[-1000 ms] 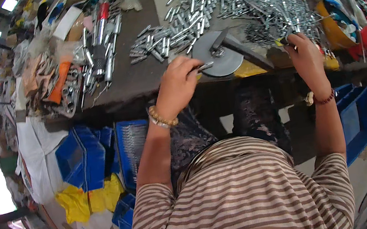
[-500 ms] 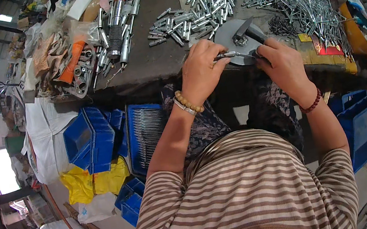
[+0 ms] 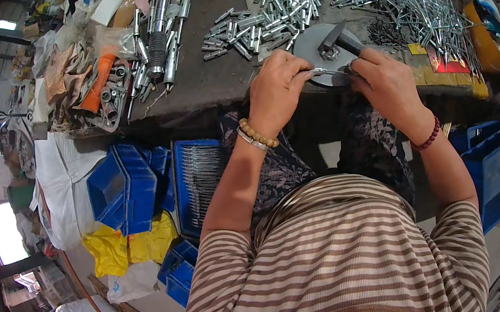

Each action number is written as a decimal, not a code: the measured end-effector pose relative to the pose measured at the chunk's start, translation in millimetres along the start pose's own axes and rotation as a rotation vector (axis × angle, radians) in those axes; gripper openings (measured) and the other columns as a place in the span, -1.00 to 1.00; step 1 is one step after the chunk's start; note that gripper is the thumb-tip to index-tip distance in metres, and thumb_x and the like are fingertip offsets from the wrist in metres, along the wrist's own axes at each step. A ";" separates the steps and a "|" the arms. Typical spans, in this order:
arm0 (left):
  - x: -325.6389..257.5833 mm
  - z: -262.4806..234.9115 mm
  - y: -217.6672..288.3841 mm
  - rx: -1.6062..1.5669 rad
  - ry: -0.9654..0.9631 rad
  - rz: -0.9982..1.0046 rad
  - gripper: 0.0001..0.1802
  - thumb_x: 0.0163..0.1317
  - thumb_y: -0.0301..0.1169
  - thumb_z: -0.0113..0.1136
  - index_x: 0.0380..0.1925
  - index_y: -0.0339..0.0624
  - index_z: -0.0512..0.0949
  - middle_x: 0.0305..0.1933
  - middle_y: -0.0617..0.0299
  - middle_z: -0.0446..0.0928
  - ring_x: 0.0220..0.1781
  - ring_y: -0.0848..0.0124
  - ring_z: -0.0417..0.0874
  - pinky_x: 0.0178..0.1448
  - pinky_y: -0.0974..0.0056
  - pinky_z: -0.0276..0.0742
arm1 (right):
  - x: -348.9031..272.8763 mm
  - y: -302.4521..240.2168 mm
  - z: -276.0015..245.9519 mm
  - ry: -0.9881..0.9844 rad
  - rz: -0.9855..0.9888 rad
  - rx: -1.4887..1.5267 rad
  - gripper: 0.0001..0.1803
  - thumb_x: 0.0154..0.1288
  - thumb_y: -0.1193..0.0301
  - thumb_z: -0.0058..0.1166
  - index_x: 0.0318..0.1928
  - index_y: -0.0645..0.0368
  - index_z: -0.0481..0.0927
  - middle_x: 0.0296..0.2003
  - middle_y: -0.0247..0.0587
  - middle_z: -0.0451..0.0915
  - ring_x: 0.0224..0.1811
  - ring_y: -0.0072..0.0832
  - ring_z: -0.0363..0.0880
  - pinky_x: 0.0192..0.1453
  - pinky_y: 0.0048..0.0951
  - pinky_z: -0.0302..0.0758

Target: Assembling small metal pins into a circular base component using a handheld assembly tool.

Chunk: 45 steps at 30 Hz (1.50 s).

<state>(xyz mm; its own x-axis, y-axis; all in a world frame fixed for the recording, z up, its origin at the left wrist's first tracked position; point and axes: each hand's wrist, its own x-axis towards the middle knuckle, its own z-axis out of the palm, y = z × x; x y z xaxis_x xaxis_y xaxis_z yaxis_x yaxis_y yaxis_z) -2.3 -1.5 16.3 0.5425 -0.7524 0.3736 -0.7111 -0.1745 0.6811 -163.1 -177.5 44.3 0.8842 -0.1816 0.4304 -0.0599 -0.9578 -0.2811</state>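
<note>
Just above the bench's front edge, my left hand (image 3: 278, 88) pinches a slim silver metal rod-like part (image 3: 323, 70) between thumb and fingers. The part points across toward my right hand (image 3: 383, 82), whose thumb and fingertips are closed at its far end; what they grip there is hidden. Beyond the fingertips is a round grey metal disc (image 3: 306, 47) with a small metal fixture (image 3: 329, 54) on it. A dark hammer (image 3: 343, 40) lies over the disc, its handle running up to my right hand; whether that hand touches it I cannot tell.
Loose silver metal sleeves (image 3: 279, 15) are heaped beyond the disc, with a pile of thin metal rods (image 3: 414, 9) at the right. A red-and-black power tool (image 3: 158, 36) lies on the left. Below the bench, one blue bin (image 3: 181, 187) holds rods; another blue bin (image 3: 498, 174) stands right.
Both hands stay close together over the bench edge. The left fingers have shifted slightly on the metal part, and its tilt has changed a little. The disc and hammer have moved slightly in view.
</note>
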 end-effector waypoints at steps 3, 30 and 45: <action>-0.8 0.5 1.4 0.022 0.019 0.021 -0.86 0.20 -0.47 0.37 -0.22 -0.20 0.71 -0.21 0.17 0.58 -0.17 0.20 0.65 -0.08 0.19 0.55 | -1.0 2.5 2.8 -0.003 -0.029 -0.018 -0.83 0.09 0.53 0.26 -0.28 0.10 0.58 -0.31 -0.24 0.51 -0.18 -0.20 0.64 -0.18 -0.18 0.59; -5.3 10.0 -8.4 0.016 0.062 0.071 -0.87 0.19 -0.58 0.34 -0.23 -0.24 0.72 -0.23 0.16 0.54 -0.16 0.26 0.62 -0.06 0.26 0.52 | -26.4 79.4 -17.8 0.114 0.526 -0.119 -0.75 0.24 0.40 0.30 -0.08 0.15 0.66 -0.16 -0.12 0.63 -0.13 -0.04 0.66 -0.11 -0.10 0.56; -4.8 10.3 -8.7 0.043 0.115 0.125 -0.88 0.18 -0.53 0.36 -0.27 -0.22 0.71 -0.21 0.14 0.56 -0.14 0.17 0.64 -0.06 0.15 0.56 | -2.7 78.7 -21.7 0.045 0.296 -0.033 -0.68 0.19 0.45 0.30 -0.04 0.21 0.57 -0.10 -0.06 0.65 -0.18 -0.04 0.68 -0.13 -0.15 0.60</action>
<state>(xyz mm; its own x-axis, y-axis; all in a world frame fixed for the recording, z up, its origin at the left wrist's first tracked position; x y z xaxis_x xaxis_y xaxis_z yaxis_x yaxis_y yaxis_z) -3.4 -3.0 2.1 0.4944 -0.6925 0.5253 -0.7933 -0.1126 0.5983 -180.3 -257.2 39.6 0.8045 -0.4631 0.3721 -0.3276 -0.8683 -0.3724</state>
